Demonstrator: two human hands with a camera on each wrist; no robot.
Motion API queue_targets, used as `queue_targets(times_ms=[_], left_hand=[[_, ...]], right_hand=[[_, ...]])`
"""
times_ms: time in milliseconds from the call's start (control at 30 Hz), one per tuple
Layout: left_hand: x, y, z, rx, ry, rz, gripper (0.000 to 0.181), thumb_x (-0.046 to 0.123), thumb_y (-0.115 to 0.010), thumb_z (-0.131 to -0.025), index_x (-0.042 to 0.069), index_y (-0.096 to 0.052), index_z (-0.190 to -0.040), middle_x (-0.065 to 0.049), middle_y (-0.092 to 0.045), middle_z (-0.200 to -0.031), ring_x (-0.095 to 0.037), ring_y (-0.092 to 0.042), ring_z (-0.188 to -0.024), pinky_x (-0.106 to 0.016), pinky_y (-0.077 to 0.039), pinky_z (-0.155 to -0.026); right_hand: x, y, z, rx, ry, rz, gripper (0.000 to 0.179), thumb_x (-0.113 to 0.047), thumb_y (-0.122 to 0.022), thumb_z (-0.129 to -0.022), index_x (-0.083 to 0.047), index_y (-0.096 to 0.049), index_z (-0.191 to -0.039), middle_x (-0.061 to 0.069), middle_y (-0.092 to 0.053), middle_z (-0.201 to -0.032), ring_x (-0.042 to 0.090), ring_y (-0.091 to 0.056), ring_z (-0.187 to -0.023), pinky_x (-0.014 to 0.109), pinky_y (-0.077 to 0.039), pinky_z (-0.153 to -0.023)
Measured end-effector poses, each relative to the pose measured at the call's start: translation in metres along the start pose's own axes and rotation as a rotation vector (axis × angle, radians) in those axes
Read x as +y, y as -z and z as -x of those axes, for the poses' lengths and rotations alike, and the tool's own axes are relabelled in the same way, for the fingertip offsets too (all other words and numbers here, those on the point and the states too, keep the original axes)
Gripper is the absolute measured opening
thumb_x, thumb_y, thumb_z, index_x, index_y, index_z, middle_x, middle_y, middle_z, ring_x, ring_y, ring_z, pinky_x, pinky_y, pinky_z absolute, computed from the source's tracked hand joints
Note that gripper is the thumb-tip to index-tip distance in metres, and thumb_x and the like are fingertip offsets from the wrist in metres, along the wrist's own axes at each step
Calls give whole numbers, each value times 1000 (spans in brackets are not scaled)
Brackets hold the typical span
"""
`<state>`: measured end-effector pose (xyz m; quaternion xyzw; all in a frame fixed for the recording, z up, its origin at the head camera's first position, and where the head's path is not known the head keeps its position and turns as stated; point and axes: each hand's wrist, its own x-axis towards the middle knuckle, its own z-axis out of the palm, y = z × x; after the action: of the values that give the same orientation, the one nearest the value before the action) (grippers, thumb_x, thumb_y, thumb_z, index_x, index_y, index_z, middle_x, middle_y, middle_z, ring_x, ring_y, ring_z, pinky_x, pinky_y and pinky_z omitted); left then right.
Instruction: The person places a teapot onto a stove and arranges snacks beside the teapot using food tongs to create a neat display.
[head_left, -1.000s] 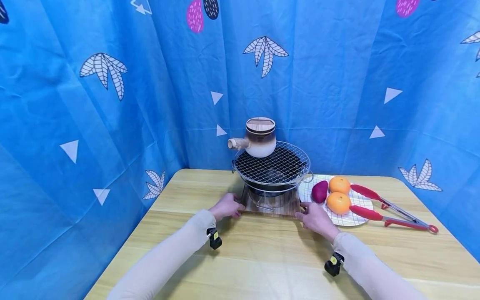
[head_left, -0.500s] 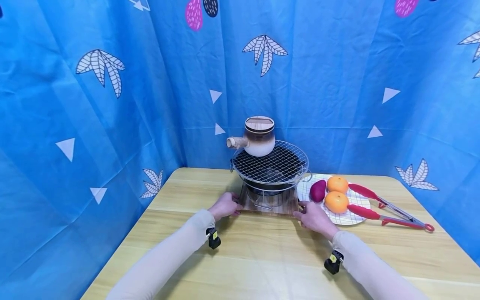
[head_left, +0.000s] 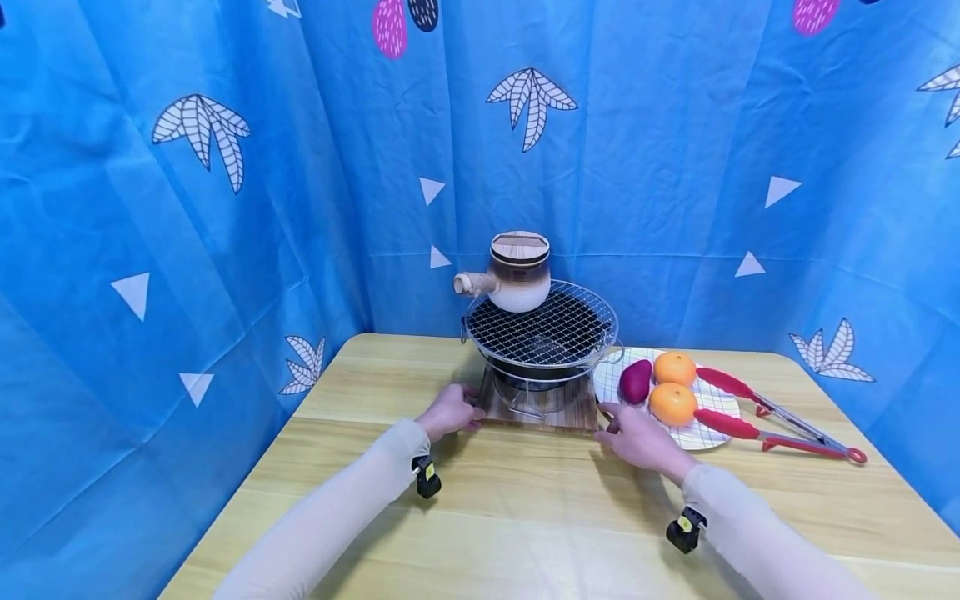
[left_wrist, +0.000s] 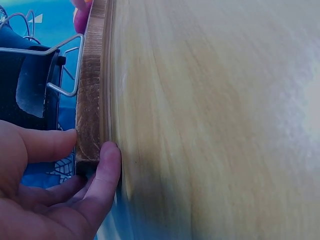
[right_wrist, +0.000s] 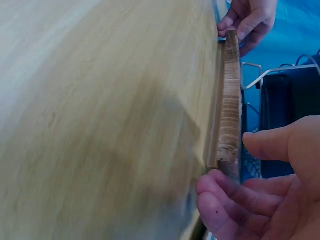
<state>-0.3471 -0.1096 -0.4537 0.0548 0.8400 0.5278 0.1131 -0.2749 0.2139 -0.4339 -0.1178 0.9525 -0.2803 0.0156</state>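
A brown wooden board (head_left: 558,417) lies on the table under a round black grill (head_left: 542,337) with a wire grate. My left hand (head_left: 448,412) grips the board's near left corner; in the left wrist view its thumb (left_wrist: 62,145) is at the upper face and a finger at the lower edge. At the near right corner, my right hand (head_left: 637,437) holds the board loosely, thumb (right_wrist: 260,144) beside the upper face and curled fingers around the lower corner. A lidded pot (head_left: 520,279) with a side handle sits toward the back of the grate.
Right of the grill stands a white checked plate (head_left: 708,437) bearing a purple fruit-like item (head_left: 636,382) and two oranges (head_left: 672,404). Red-tipped tongs (head_left: 787,423) lie across its right edge onto the table (head_left: 510,517). A blue curtain (head_left: 645,167) hangs behind and at both sides.
My right hand and wrist have shifted slightly to the right. The left hand, board, grill and pot hold their places, apart from a slight shift of the whole view.
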Motion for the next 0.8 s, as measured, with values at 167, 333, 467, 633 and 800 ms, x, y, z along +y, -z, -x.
queue_targets(times_ms=[167, 333, 467, 633, 800], left_hand=[[-1, -1, 1, 2, -3, 19, 51, -7, -68, -86, -14, -49, -133, -24, -68, -104, -24, -71, -72, -33, -63, -70], [-3, -1, 1, 8, -12, 22, 52, -7, -69, -86, -14, -49, -133, -24, -68, -105, -26, -72, -74, -34, -64, -70], [-2, -1, 1, 12, -17, 28, 52, -8, -69, -85, -14, -49, -133, -24, -68, -104, -26, -71, -73, -34, -64, -70], [1, -1, 4, 15, -20, 33, 50, -7, -68, -86, -15, -50, -132, -24, -67, -104, -25, -71, -73, -33, -64, -69], [1, -1, 6, 6, -20, 33, 49, -8, -67, -87, -15, -49, -132, -24, -67, -105, -24, -70, -74, -33, -63, -71]], right_hand=[[-3, 10, 8, -22, 36, 33, 56, -17, -72, -91, 5, -54, -139, 3, -72, -88, 15, -66, -80, 35, -58, -73], [-2, 22, 17, -29, 76, 66, 56, -20, -74, -90, 2, -56, -138, 2, -71, -91, 14, -65, -82, 34, -58, -74], [1, 35, 24, -42, 79, 84, 56, -22, -75, -89, -1, -57, -138, 1, -69, -94, 14, -63, -83, 31, -56, -72], [9, 51, 32, -39, 112, 112, 57, -23, -78, -87, -1, -59, -136, 4, -68, -98, 17, -63, -89, 34, -57, -76], [21, 63, 39, -24, 158, 134, 55, -20, -80, -85, -2, -61, -133, 5, -67, -98, 20, -62, -91, 34, -55, -75]])
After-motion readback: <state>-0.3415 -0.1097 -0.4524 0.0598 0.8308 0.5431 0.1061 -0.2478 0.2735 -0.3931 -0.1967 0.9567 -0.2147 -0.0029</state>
